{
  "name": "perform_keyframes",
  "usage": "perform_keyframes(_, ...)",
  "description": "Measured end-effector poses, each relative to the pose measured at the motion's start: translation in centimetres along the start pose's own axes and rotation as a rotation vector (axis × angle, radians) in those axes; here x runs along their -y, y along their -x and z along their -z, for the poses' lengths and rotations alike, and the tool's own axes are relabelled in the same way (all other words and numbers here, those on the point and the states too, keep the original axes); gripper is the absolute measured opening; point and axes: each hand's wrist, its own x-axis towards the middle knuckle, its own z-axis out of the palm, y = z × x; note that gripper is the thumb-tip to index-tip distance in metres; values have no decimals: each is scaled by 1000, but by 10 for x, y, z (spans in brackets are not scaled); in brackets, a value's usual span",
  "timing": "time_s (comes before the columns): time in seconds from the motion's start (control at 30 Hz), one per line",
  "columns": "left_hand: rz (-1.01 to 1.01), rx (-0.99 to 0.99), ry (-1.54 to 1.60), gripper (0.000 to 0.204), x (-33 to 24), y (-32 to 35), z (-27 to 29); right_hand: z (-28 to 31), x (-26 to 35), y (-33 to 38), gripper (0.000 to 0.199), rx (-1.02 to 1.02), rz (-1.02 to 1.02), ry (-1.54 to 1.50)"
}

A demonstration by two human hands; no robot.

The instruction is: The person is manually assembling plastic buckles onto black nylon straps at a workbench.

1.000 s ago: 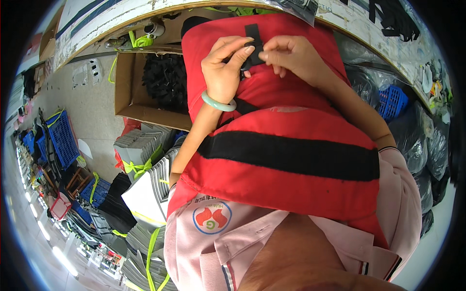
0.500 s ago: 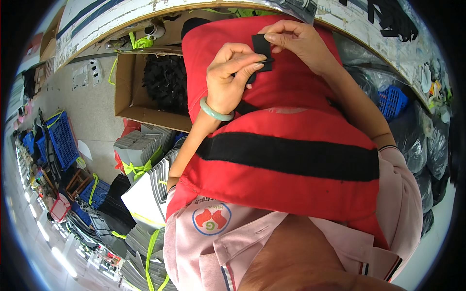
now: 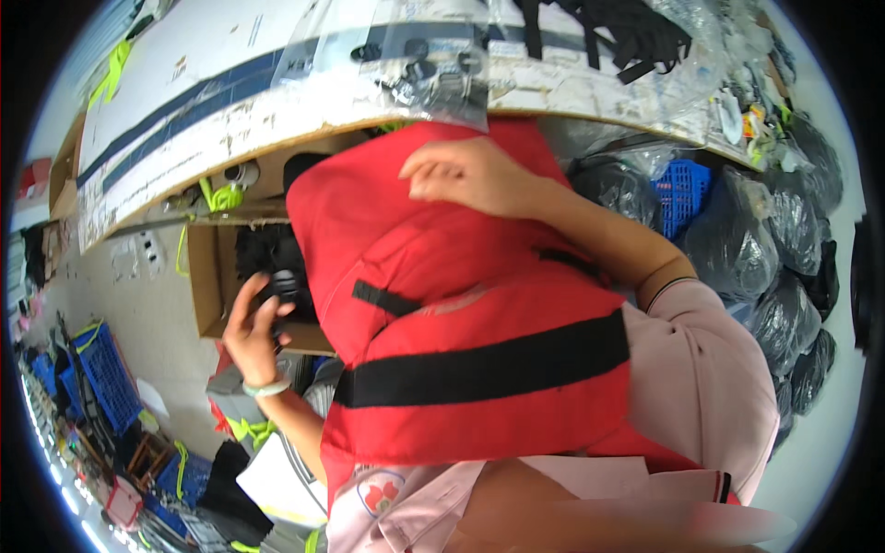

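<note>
Beside the scuffed worktable (image 3: 217, 57), cardboard box (image 3: 208, 286), bags (image 3: 735, 235)

Workshop, worktable (image 3: 207, 60), blue crates (image 3: 109, 380), black bags (image 3: 735, 235)

Marking 1: A round emblem (image 3: 380, 495), red figure inside a blue ring, is fixed to the chest of the pink shirt (image 3: 701, 378), on the wearer's left side, just below the edge of the red apron (image 3: 479, 433). Any lettering on it is too small and blurred to read from here.

Marking 2: The white covering of the worktable (image 3: 217, 57) carries dark blue bands and several small printed marks, scattered and worn. Their characters cannot be made out.

Marking 3: The clear plastic bag (image 3: 433, 78) on the worktable shows faint bluish marks near its upper part; whether these are lettering on the bag or on the covering beneath, I cannot tell.
</note>
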Motion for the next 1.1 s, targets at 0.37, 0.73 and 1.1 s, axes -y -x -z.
perform_keyframes(0.37,110,239,1153,32,86,-71,-31,251,-36,-3,34,-522,224,1648)
perform_keyframes(0.73,34,567,946,33,26,-61,-106,181,-44,38,20,-664,60,964)
perform_keyframes(1.1,45,682,808,33,9,-44,-153,214,-1,26,21,-1010,505,1450)
